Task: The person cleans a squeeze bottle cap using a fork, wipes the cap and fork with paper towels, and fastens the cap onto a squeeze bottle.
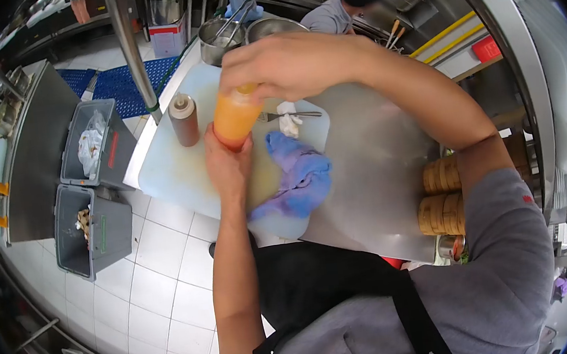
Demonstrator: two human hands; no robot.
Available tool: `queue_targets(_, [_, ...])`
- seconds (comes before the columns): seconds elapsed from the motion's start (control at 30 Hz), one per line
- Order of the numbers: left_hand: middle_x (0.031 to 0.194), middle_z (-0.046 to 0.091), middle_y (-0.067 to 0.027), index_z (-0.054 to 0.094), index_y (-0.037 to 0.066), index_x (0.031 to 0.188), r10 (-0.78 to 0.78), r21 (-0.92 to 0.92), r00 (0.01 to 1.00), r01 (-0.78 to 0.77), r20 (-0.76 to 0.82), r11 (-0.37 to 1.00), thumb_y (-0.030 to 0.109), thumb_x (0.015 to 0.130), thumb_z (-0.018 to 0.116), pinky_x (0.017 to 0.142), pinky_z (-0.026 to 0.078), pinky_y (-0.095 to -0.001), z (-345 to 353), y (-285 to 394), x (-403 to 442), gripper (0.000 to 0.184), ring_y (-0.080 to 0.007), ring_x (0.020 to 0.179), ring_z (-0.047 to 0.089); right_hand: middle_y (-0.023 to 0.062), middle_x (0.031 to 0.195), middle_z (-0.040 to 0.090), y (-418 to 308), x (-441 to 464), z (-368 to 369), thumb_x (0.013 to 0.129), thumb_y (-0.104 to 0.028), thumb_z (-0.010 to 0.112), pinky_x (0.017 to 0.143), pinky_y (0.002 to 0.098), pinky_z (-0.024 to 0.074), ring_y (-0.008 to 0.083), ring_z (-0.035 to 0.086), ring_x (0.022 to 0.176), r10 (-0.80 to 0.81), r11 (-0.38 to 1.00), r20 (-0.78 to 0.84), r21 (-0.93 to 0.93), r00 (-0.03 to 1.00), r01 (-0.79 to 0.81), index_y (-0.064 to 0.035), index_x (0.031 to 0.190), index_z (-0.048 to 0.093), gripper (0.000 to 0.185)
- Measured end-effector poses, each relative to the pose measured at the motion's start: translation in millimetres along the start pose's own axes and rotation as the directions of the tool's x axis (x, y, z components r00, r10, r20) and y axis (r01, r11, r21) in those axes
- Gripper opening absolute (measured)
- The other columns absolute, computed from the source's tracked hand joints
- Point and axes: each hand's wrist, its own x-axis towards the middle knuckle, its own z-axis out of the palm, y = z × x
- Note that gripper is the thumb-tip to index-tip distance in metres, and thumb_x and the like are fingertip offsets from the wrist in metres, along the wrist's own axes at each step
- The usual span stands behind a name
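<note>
An orange-filled squeeze bottle [234, 118] stands slightly tilted over the pale cutting board [165, 169]. My left hand [228, 158] is wrapped round its lower part. From above, my right hand [289, 66] closes over the top of the bottle, hiding most of its cap. Just left of it, a brown-filled squeeze bottle [184, 120] is upright on the board. A crumpled blue-purple cloth [298, 175] lies on the board to the right, below a white crumpled piece [288, 120] and a metal utensil [308, 113].
Metal pots [221, 42] with tongs stand behind the board. A co-worker [335, 14] is at the stove at the back. Two grey bins [113, 233] stand on the floor at left. Bamboo steamers [441, 214] are stacked at the right beside the steel table [372, 167].
</note>
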Motion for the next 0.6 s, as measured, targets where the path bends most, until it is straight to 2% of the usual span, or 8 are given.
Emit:
queue_targets(0.07, [0.118,0.064,-0.0207,0.051,0.004,0.129,-0.191,-0.081,0.978,0.198,0.087,0.977,0.024,0.076,0.084,0.088,0.052,-0.0433,-4,10,0,0.066,-0.0390,0.106,0.064,0.0150,0.110,0.058,1,1,11,0.090,-0.022,0.070,0.080,0.0466,0.0519,0.0373,0.064,0.098,0.073,0.997,-0.018,0.008,0.997,-0.073,-0.0023,0.114,0.057,0.034])
queue_targets(0.2, [0.116,0.066,-0.0199,0.051,0.003,0.129,-0.124,0.004,0.992,0.123,0.019,0.992,0.024,0.075,0.084,0.087,0.053,-0.0424,5,-2,0,0.066,-0.0378,0.104,0.065,0.0150,0.108,0.056,-21,3,12,0.092,-0.021,0.067,0.080,0.0473,0.0514,0.0389,0.062,0.097,0.266,0.964,-0.001,-0.014,0.964,-0.266,-0.0043,0.116,0.055,0.031])
queue_targets(0.23, [0.115,0.067,-0.0196,0.052,0.003,0.129,-0.133,0.005,0.990,0.133,0.043,0.991,0.024,0.075,0.084,0.087,0.053,-0.0419,4,-2,-1,0.066,-0.0372,0.103,0.066,0.0150,0.108,0.056,-19,1,14,0.092,-0.021,0.067,0.080,0.0473,0.0514,0.0389,0.062,0.097,0.264,0.964,-0.002,-0.012,0.964,-0.264,-0.0043,0.116,0.055,0.031])
queue_targets(0.3, [0.114,0.067,-0.0193,0.052,0.003,0.129,-0.142,0.017,0.988,0.141,0.060,0.990,0.023,0.075,0.084,0.087,0.053,-0.0414,5,-11,-1,0.066,-0.0366,0.102,0.066,0.0153,0.108,0.056,-8,-3,21,0.093,-0.023,0.066,0.075,0.0459,0.0513,0.0381,0.063,0.092,0.163,0.986,-0.084,-0.005,0.983,-0.164,-0.0041,0.115,0.056,0.031])
queue_targets(0.37, [0.114,0.068,-0.0184,0.053,0.004,0.129,-0.024,-0.246,0.995,0.048,0.098,0.968,0.022,0.074,0.084,0.087,0.053,-0.0402,14,-31,-2,0.066,-0.0343,0.102,0.067,0.0154,0.106,0.057,-2,-7,21,0.093,-0.025,0.067,0.072,0.0446,0.0515,0.0370,0.064,0.088,0.143,0.990,-0.109,0.006,0.984,-0.143,-0.0036,0.113,0.056,0.032])
queue_targets(0.43, [0.113,0.068,-0.0178,0.053,0.004,0.128,-0.070,-0.208,0.992,0.091,0.107,0.974,0.022,0.073,0.085,0.087,0.053,-0.0398,6,-18,-1,0.066,-0.0336,0.102,0.068,0.0154,0.104,0.057,-4,-7,25,0.093,-0.028,0.068,0.070,0.0433,0.0517,0.0359,0.065,0.084,0.115,0.993,-0.131,0.016,0.985,-0.114,-0.0032,0.112,0.056,0.033])
queue_targets(0.53, [0.112,0.070,-0.0166,0.054,0.004,0.127,-0.105,-0.207,0.988,0.126,0.111,0.970,0.021,0.073,0.085,0.087,0.053,-0.0389,6,-15,-3,0.065,-0.0325,0.102,0.069,0.0150,0.099,0.058,-12,-8,32,0.092,-0.031,0.070,0.067,0.0419,0.0516,0.0327,0.066,0.077,0.183,0.983,-0.202,0.034,0.962,-0.180,-0.0024,0.109,0.057,0.036])
queue_targets(0.6, [0.112,0.070,-0.0161,0.054,0.004,0.127,-0.094,-0.237,0.991,0.115,0.097,0.965,0.021,0.072,0.086,0.087,0.053,-0.0385,8,-16,-4,0.065,-0.0321,0.101,0.069,0.0148,0.097,0.058,-20,-11,42,0.091,-0.031,0.072,0.067,0.0406,0.0519,0.0308,0.066,0.075,0.289,0.957,-0.333,0.080,0.898,-0.278,-0.0018,0.108,0.059,0.036])
